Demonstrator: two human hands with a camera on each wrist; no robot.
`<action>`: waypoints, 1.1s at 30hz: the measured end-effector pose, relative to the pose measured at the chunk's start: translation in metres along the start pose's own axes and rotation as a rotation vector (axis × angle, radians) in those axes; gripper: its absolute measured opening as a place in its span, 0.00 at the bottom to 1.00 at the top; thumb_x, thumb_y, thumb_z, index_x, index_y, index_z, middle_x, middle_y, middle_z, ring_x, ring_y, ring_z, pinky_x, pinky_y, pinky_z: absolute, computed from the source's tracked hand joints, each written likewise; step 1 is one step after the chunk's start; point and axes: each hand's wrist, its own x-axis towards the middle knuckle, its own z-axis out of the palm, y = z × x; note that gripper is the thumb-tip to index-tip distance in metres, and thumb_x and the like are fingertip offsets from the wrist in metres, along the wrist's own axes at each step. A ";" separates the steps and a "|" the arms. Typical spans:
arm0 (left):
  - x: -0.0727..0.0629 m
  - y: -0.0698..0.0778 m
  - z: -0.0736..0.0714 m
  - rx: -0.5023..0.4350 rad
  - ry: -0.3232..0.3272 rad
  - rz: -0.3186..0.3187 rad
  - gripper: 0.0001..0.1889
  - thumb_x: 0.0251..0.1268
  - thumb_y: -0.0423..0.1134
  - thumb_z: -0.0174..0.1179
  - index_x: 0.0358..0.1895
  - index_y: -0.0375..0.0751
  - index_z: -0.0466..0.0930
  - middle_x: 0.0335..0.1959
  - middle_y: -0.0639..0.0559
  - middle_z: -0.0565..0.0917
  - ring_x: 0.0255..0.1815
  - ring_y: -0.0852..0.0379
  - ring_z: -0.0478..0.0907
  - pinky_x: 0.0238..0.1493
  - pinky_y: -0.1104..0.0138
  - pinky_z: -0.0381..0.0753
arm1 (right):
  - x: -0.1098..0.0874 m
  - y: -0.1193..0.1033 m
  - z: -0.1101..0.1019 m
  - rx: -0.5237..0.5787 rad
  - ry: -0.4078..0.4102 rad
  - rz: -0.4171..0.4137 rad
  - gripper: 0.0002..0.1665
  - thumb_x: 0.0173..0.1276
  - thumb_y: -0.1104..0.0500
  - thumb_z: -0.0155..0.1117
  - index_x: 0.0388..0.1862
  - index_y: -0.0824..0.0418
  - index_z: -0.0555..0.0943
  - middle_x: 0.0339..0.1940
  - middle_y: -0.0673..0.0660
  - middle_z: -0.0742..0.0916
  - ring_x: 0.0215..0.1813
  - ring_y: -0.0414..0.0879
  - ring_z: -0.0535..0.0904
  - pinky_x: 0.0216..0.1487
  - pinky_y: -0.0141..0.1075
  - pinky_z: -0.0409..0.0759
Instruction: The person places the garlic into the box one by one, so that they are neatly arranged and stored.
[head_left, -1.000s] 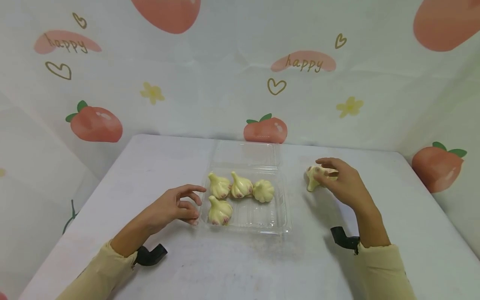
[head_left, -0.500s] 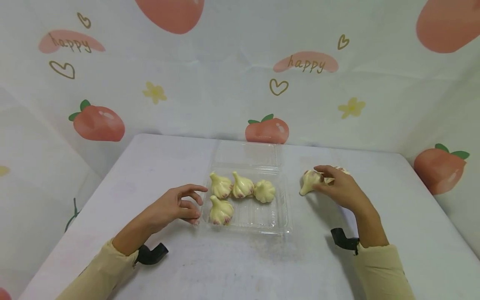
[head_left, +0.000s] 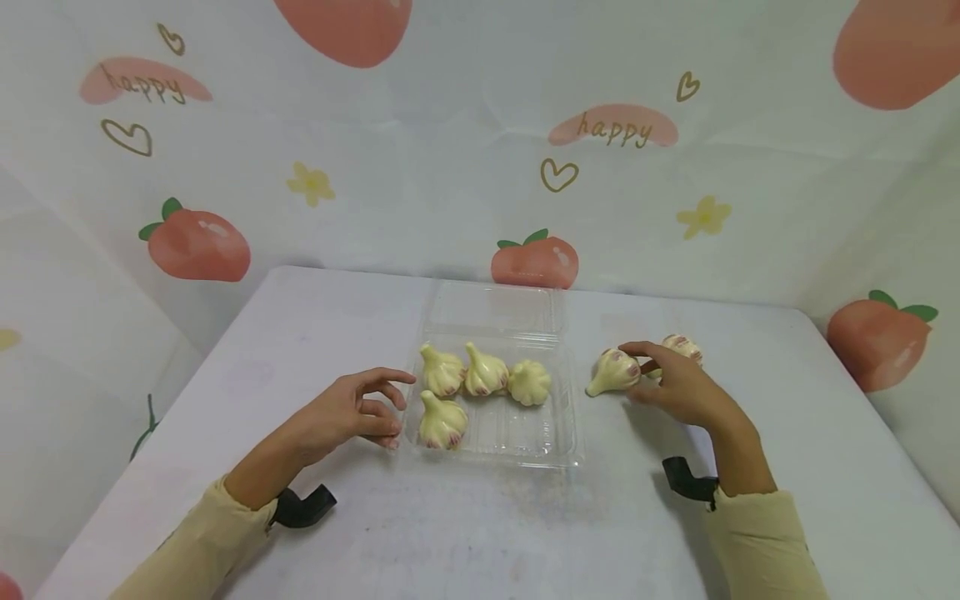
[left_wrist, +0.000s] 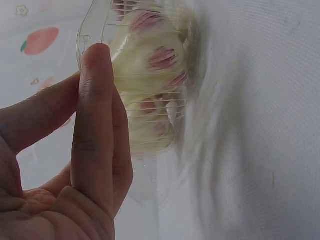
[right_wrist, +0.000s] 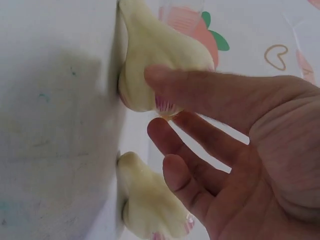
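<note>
My right hand (head_left: pixel 678 387) has thumb and index finger around the base of a garlic bulb (head_left: pixel 613 372), whose stem points left; the bulb lies on the table. In the right wrist view the thumb crosses the bulb's face and the other fingers are bent below it. Another garlic bulb (head_left: pixel 682 350) sits behind that hand, partly hidden. My left hand (head_left: pixel 337 417) stays at the left side of a clear plastic box (head_left: pixel 517 454), its loosely bent fingers at the rim. Inside the box are several garlic bulbs (head_left: pixel 486 371): a row at the back and one front left.
The box's clear lid (head_left: pixel 491 308) is folded back toward the wall. A white table (head_left: pixel 465 533) carries everything, with a patterned cloth (head_left: pixel 420 150) hanging behind it. Black wrist mounts (head_left: pixel 303 507) sit at both sleeves.
The right hand has come down around one garlic bulb, which has shifted left and toward me, apart from the other bulb. The left hand has barely moved.
</note>
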 end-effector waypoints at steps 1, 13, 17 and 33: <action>0.000 0.000 0.000 -0.001 0.000 0.000 0.36 0.61 0.29 0.66 0.72 0.29 0.60 0.46 0.43 0.72 0.33 0.56 0.84 0.41 0.59 0.89 | 0.000 0.000 0.000 -0.006 -0.001 0.000 0.35 0.63 0.64 0.68 0.70 0.59 0.71 0.65 0.62 0.78 0.63 0.62 0.77 0.50 0.45 0.79; -0.001 0.000 0.000 0.012 0.009 -0.011 0.35 0.61 0.28 0.65 0.71 0.28 0.62 0.48 0.38 0.72 0.34 0.55 0.85 0.41 0.59 0.89 | 0.006 0.000 0.006 -0.035 0.085 -0.090 0.34 0.62 0.67 0.69 0.67 0.59 0.73 0.64 0.64 0.79 0.63 0.62 0.74 0.59 0.59 0.75; -0.001 0.000 0.000 0.009 0.007 -0.008 0.34 0.61 0.29 0.66 0.70 0.29 0.63 0.47 0.38 0.72 0.34 0.55 0.84 0.41 0.59 0.89 | 0.007 0.000 0.008 -0.017 0.071 -0.121 0.31 0.66 0.66 0.66 0.68 0.62 0.72 0.66 0.65 0.79 0.64 0.62 0.75 0.61 0.60 0.75; -0.002 0.001 0.000 0.026 0.015 -0.012 0.32 0.61 0.29 0.65 0.69 0.28 0.65 0.47 0.38 0.72 0.33 0.56 0.84 0.41 0.59 0.89 | 0.008 0.001 0.010 0.108 0.019 0.078 0.32 0.81 0.43 0.44 0.74 0.62 0.62 0.63 0.73 0.78 0.62 0.65 0.77 0.55 0.55 0.79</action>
